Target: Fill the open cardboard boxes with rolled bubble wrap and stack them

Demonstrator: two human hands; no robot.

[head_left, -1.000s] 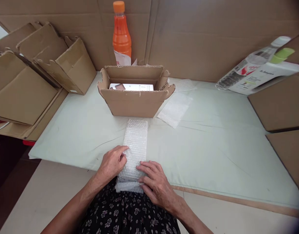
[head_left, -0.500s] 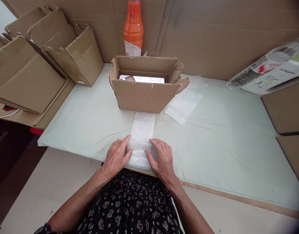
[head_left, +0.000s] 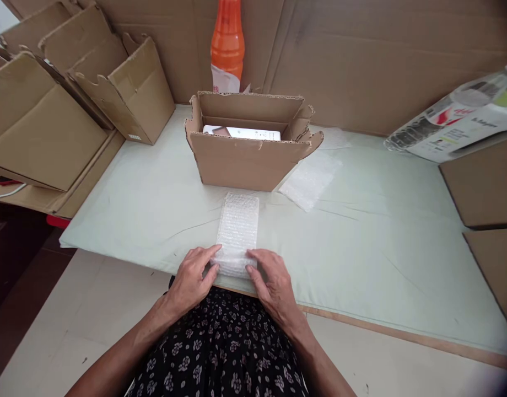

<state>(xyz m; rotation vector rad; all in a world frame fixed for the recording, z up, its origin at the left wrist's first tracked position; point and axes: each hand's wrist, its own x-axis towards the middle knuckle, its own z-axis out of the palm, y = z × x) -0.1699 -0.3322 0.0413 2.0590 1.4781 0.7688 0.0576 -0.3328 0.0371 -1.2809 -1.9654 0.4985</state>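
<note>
A strip of bubble wrap [head_left: 238,223] lies on the table near its front edge, with its near end folded over. At its left edge, my left hand [head_left: 195,271] pinches the fold between thumb and fingers. My right hand [head_left: 274,278] does the same at the right edge, thumb below and fingers above. Whether anything lies inside the wrap cannot be made out. Just beyond it stands an open cardboard box [head_left: 237,162] with a white printed box [head_left: 247,133] inside.
Another bubble wrap sheet [head_left: 311,179] lies right of the box. Behind stands an orange bottle [head_left: 227,47]. Several open cardboard boxes [head_left: 141,91] crowd the left. On the right are a clear plastic bottle [head_left: 447,113], a white package [head_left: 464,132] and brown cartons [head_left: 485,182].
Both hands have drawn slightly toward me along the bubble wrap. The folded near end now looks flatter and shorter, and the strip has shifted a little left.
</note>
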